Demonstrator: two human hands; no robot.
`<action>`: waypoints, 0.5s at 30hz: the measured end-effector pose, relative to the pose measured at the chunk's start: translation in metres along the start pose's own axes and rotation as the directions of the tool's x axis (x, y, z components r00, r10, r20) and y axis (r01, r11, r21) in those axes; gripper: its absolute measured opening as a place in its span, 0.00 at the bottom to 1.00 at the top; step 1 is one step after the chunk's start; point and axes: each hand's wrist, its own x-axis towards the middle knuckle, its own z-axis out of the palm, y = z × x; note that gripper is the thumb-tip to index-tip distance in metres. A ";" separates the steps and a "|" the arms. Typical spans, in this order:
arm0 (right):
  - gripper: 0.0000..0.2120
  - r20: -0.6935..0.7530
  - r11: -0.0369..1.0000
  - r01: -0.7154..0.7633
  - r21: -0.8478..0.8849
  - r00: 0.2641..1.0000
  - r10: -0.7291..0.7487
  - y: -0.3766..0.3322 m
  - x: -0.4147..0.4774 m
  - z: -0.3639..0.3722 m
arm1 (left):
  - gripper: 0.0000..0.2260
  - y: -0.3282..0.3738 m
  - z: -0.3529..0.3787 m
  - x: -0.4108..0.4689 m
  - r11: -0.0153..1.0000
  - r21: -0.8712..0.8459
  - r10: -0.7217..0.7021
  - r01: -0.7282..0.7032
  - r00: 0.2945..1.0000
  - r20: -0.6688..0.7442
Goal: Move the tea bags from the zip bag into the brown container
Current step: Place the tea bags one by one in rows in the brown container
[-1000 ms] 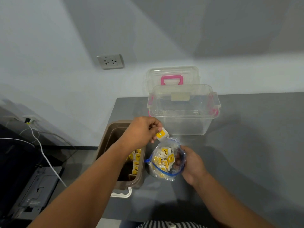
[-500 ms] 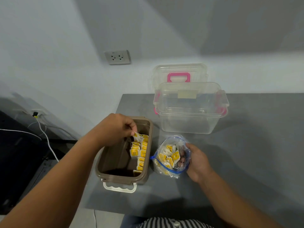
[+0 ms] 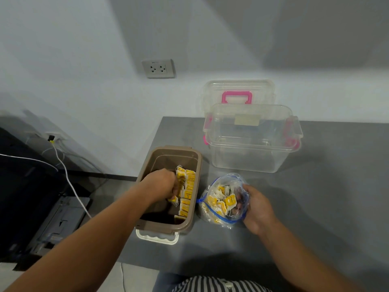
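Nearest, a black-and-white striped shirt (image 3: 210, 284) fills the bottom edge. Half a second ago the left hand (image 3: 163, 184) pinched a sachet above the brown plastic container (image 3: 166, 227). Now it has sunk inside, knuckles up, fingers curled against the row of yellow-and-white tea bags (image 3: 187, 186) along the container's right wall. Whether its grip still closes on one cannot be told, as the fingertips are hidden among the packets. The right hand (image 3: 255, 209) has stayed put. Its grip is curled round the right rim of the clear zip bag with a blue seal (image 3: 221, 205), holding the mouth open, and its fingertips show through the plastic.

The container sits at the left edge of the grey tabletop (image 3: 315, 207), with its white latch handle (image 3: 156, 239) towards the front edge. The zip bag stands just beside its right wall, a narrow strip of tabletop between them. To the right of the bag the tabletop stretches wide.

In the container the tea bags stand packed in a line; those in the zip bag lie in a loose jumble, white sachets with yellow tags.

Farther back, a clear plastic box with pink latches (image 3: 250, 157) stands apart from both. Its clear lid with a pink handle (image 3: 236, 89) is upright behind it at the pale wall, which carries a white double socket (image 3: 158, 68).
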 end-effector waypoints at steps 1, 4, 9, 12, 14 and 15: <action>0.17 -0.002 1.000 0.001 0.001 1.000 -0.001 0.000 0.000 0.000 | 0.07 0.000 0.001 0.002 1.000 0.003 -0.010 0.010 1.000 -0.006; 0.17 -0.002 1.000 0.003 0.005 1.000 -0.003 -0.001 -0.001 0.001 | 0.07 -0.001 0.002 0.008 1.000 -0.017 -0.023 0.022 0.999 -0.042; 0.17 0.002 1.000 0.004 -0.001 1.000 -0.004 -0.002 -0.001 0.003 | 0.05 -0.005 0.003 0.013 0.997 -0.078 -0.016 0.012 0.999 -0.043; 0.18 -0.010 1.000 0.006 -0.014 1.000 -0.006 -0.002 0.000 0.003 | 0.04 -0.006 0.006 0.015 0.996 -0.081 -0.024 0.023 1.000 -0.020; 0.18 -0.010 1.000 0.001 -0.011 1.000 -0.001 -0.002 0.001 0.004 | 0.03 -0.006 0.008 0.015 0.997 -0.081 -0.023 0.020 0.999 -0.037; 0.18 -0.014 1.000 -0.004 -0.011 1.000 0.004 -0.002 0.001 0.004 | 0.03 -0.006 0.008 0.014 0.997 -0.077 -0.020 0.017 0.999 -0.046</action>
